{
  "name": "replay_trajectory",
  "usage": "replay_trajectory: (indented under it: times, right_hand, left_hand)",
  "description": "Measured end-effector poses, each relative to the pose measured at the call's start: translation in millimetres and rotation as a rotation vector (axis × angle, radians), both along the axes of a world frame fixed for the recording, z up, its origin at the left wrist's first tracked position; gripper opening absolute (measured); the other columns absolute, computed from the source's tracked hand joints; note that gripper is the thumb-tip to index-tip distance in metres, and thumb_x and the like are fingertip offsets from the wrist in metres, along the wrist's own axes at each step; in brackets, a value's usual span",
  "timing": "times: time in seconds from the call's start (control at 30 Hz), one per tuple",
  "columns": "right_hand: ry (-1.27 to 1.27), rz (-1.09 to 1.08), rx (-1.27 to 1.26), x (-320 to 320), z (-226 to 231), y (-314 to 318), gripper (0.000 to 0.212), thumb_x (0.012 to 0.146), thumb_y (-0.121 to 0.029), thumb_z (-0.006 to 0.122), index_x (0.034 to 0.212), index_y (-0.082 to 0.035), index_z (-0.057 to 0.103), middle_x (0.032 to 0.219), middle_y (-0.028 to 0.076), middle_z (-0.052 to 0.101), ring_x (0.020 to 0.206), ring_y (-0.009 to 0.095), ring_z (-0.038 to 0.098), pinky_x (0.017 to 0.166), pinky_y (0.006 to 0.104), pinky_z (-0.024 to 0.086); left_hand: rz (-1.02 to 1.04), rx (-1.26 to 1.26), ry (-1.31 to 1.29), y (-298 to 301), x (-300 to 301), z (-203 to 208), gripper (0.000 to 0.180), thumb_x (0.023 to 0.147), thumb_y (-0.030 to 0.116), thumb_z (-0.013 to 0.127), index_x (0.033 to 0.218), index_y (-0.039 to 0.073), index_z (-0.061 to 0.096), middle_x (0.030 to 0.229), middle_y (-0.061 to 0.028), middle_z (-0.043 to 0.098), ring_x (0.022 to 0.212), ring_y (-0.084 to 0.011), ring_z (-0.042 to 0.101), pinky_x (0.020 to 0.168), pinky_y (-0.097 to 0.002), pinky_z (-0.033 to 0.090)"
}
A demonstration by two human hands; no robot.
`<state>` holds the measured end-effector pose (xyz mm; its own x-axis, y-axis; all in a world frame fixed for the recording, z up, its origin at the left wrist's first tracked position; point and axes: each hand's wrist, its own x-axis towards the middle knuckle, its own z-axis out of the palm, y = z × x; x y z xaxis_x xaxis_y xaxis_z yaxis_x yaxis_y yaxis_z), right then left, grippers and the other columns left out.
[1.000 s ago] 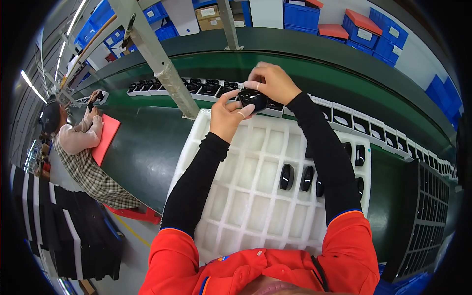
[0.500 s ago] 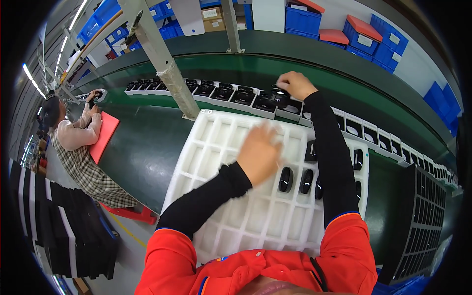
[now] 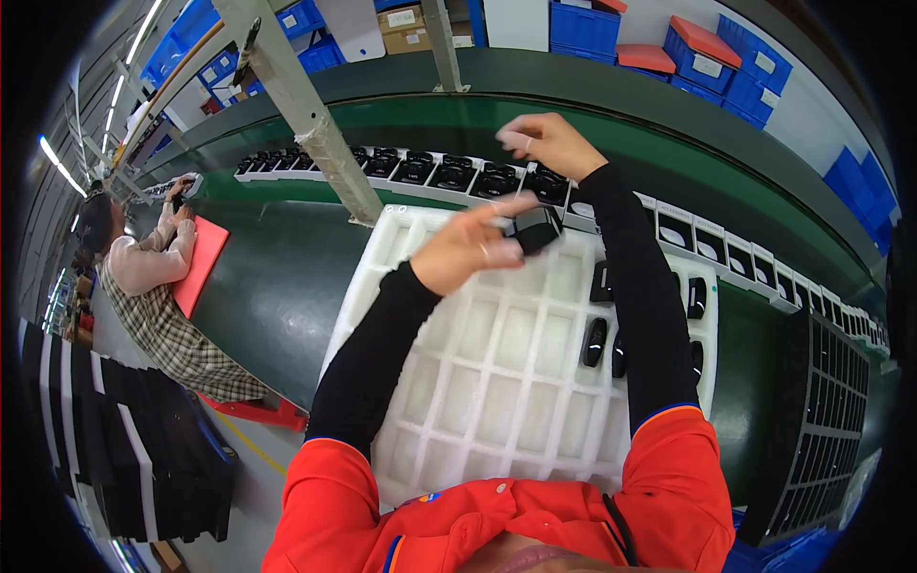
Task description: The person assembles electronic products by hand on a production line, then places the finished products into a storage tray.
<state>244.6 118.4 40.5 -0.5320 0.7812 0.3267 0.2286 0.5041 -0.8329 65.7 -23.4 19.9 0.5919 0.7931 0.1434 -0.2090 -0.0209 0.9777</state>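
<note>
One black device (image 3: 538, 230) sits in the left hand (image 3: 470, 246), gripped between the thumb and the outstretched fingers, past whose tips it juts to the right. The right hand (image 3: 554, 145) is raised farther from the body, its fingers loosely bent and parted, with nothing visible in them; it does not touch the device. So the device lies to the right of the left palm and on the near side of the right hand, with the left hand the nearer of the two. Its long axis is hard to read through blur and foreshortening. It hangs above the far edge of the white foam tray (image 3: 417, 411), just short of the row of white boxes (image 3: 455, 199), over which the right hand hovers. Several more black devices (image 3: 594, 342) rest in the tray's right-hand pockets, partly hidden by the right forearm (image 3: 651, 296)
</note>
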Motion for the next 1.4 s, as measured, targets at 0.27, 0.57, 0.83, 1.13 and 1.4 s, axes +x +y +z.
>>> replay_trajectory:
  times: [0.27,0.57,0.83,1.13,1.4]
  right_hand:
    - [-0.082,0.037,0.005,-28.4,5.6,-30.4,0.019,0.085,-0.018,0.059,0.084,0.0,0.06,0.075,0.003,0.058,0.063,0.009,0.051,0.057,0.024,0.043]
    - [0.127,0.204,0.147,-20.0,19.8,-34.4,0.022,0.081,-0.023,0.065,0.087,-0.003,0.067,0.077,0.002,0.056,0.067,0.011,0.049,0.063,0.0244,0.041]
    - [-0.477,-0.082,0.267,26.8,-6.6,9.0,0.013,0.077,-0.012,0.061,0.084,-0.002,0.063,0.079,0.013,0.064,0.075,0.023,0.061,0.069,0.0325,0.048]
    - [-0.626,-0.355,0.013,56.2,-56.7,49.6,0.015,0.075,-0.01,0.064,0.089,-0.004,0.064,0.083,0.013,0.064,0.08,0.028,0.062,0.073,0.0365,0.049]
    - [-0.634,0.055,0.235,66.1,15.0,-55.4,0.016,0.071,-0.014,0.067,0.08,-0.002,0.062,0.072,0.011,0.062,0.07,0.024,0.061,0.065,0.0316,0.047]
  left_hand:
    - [0.37,0.076,-0.047,17.6,-18.2,1.9,0.055,0.083,-0.003,0.054,0.132,-0.002,0.029,0.104,-0.0227,0.057,0.091,-0.0267,0.062,0.078,-0.0319,0.054]
    - [0.407,0.195,0.025,28.6,-20.4,-9.5,0.071,0.079,-0.005,0.058,0.136,-0.008,0.016,0.102,-0.02,0.061,0.088,-0.0201,0.061,0.076,-0.0271,0.05]
    - [0.681,0.858,0.529,10.5,4.7,-33.9,0.075,0.074,0.012,0.069,0.134,-0.004,0.027,0.121,-0.0204,0.052,0.105,-0.0306,0.054,0.089,-0.0352,0.043]
    - [0.435,0.86,1.026,-79.2,38.3,-61.6,0.061,0.079,0.035,0.059,0.133,0.018,0.036,0.134,-0.0155,0.034,0.128,-0.0416,0.021,0.102,-0.061,0.008]
    - [0.356,0.759,1.053,-73.6,41.6,-57.6,0.062,0.073,0.02,0.059,0.13,0.022,0.037,0.121,-0.006,0.047,0.125,-0.0401,0.027,0.099,-0.0647,0.006]
